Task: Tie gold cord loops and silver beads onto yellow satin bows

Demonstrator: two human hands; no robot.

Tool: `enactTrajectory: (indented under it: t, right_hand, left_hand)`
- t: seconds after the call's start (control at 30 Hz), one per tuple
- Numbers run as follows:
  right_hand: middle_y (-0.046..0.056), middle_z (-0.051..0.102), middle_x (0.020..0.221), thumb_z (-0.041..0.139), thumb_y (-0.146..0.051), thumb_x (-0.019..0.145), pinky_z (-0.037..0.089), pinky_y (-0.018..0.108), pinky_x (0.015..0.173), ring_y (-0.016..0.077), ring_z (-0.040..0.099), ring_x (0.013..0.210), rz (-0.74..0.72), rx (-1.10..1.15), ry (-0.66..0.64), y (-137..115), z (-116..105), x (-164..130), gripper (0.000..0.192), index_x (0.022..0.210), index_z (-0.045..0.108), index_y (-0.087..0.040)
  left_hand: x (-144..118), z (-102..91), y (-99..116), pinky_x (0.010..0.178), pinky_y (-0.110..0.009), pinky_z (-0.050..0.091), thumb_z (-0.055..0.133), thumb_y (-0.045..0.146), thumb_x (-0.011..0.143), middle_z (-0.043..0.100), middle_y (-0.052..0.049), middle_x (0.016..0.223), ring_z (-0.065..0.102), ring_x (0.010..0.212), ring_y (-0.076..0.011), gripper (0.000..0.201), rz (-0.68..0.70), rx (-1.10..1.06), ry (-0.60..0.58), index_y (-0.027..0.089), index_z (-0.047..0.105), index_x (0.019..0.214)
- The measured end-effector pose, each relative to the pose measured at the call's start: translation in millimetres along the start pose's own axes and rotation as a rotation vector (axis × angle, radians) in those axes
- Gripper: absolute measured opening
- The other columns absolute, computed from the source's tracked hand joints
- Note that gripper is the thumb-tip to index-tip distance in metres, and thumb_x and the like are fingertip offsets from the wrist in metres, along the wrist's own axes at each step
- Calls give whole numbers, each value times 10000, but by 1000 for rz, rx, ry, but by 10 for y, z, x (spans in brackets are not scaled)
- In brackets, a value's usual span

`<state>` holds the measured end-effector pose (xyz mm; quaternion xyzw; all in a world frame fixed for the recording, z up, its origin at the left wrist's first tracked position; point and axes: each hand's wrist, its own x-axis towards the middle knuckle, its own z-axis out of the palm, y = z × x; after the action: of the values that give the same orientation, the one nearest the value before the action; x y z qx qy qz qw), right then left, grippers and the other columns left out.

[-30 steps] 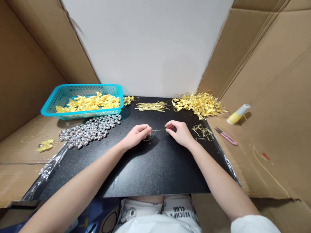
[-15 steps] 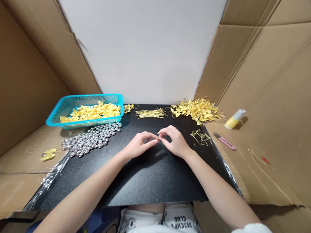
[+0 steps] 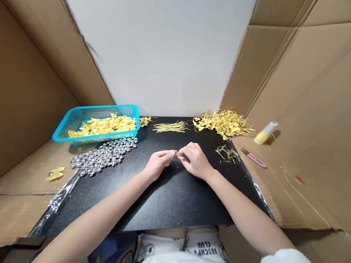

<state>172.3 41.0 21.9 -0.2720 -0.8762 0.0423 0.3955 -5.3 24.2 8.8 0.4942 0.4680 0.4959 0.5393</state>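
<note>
Over the middle of the black tabletop (image 3: 169, 208), my two hands meet at the fingertips. My left hand (image 3: 160, 162) is closed in a pinch, and a trace of something thin and yellowish shows beneath its fingers. My right hand (image 3: 196, 161) has its thumb and forefinger drawn together, almost touching the left fingertips. What lies between them is too small to name. Beyond the hands is a bundle of short gold cords (image 3: 171, 126). Loose cord clippings (image 3: 227, 153) are scattered to the right of my right hand. Many shiny silver beads (image 3: 103, 156) spread out on the left.
A turquoise basket (image 3: 114, 137) of yellow ribbon bows (image 3: 112, 124) stands at the back left. Finished-looking bows with cord loops (image 3: 224, 123) are heaped at the back right. Pink-handled thread snips (image 3: 255, 159), a thread spool (image 3: 265, 133) and one bow (image 3: 56, 173) lie on side cardboard.
My left fingers have closed more tightly, and that hand has rolled slightly. The meeting point of the fingertips has shifted a little to the left.
</note>
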Motion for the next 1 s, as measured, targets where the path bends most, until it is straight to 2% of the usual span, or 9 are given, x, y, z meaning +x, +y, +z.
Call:
enactTrajectory:
  t: [0.07, 0.27, 0.43, 0.53, 0.67, 0.77, 1.0]
  right_hand:
    - [21, 649, 787, 510, -34, 825, 356, 331, 785, 194, 499, 790, -25, -33, -29, 16, -12, -5, 180, 835, 520, -214]
    - [44, 655, 805, 463, -23, 850, 319, 355, 794, 210, 464, 794, -63, -74, -104, 35, -10, 7, 195, 842, 531, -206]
    - [33, 653, 807, 482, -69, 869, 337, 361, 808, 204, 482, 792, -19, -16, -124, 15, 7, 13, 170, 813, 537, -220]
    - [26, 653, 830, 546, -104, 851, 379, 359, 827, 199, 517, 814, 80, 55, -71, 27, 13, 0, 123, 834, 550, -226]
    - [63, 659, 1028, 634, -187, 838, 437, 369, 840, 206, 557, 921, 245, 169, 9, 92, 23, -17, 127, 953, 588, -217]
    - [60, 666, 1100, 695, -205, 804, 441, 382, 883, 206, 591, 1005, 274, 268, -50, 150, 39, -24, 127, 916, 634, -209]
    - [33, 675, 994, 640, -189, 855, 470, 296, 796, 155, 625, 947, 299, 405, -184, 188, 54, -34, 21, 856, 619, -186]
  left_hand:
    - [-18, 2, 0, 471, -221, 231, 795, 471, 640, 464, 43, 440, 311, 466, -63, 395, 15, 69, 3, 118, 789, 820]
    - [-28, -41, 20, 473, -229, 260, 783, 395, 658, 572, 19, 469, 363, 453, -77, 298, 55, 239, -14, 133, 805, 797]
    - [-48, -36, 44, 506, -239, 300, 790, 359, 649, 650, -8, 537, 443, 497, -105, 229, 84, 308, -50, 142, 800, 723]
    - [-53, -23, 44, 513, -240, 306, 793, 375, 655, 656, -9, 551, 450, 498, -103, 243, 81, 300, -64, 144, 797, 727]
    - [-30, -32, 7, 504, -239, 306, 772, 438, 675, 629, -4, 540, 438, 486, -96, 301, 65, 224, -48, 145, 779, 741]
    - [-13, -47, -23, 506, -236, 314, 777, 448, 665, 633, -5, 556, 439, 491, -92, 314, 48, 168, -40, 148, 775, 758]
    - [-12, -59, -27, 617, -257, 398, 810, 423, 629, 705, -34, 682, 521, 604, -119, 285, 15, 105, -88, 158, 770, 726]
